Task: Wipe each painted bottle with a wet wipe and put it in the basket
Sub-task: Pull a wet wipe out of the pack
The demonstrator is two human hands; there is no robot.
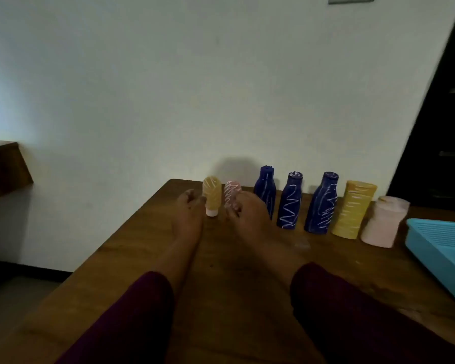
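Both hands reach to the row's far end. The left hand is just beside the yellow tube and the right hand is against the pink tube; blur hides whether either grips. The basket lies well right of the right hand, past the blue bottles. No wipe shows, so lift one tube straight up without toppling its neighbour.

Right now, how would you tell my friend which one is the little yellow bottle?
Find the wooden table by the white wall, then the blue basket on its right. The little yellow bottle stands farthest from the basket, at the row's left end. Only it rests on a white cap, and it is shorter than the other yellow bottle.
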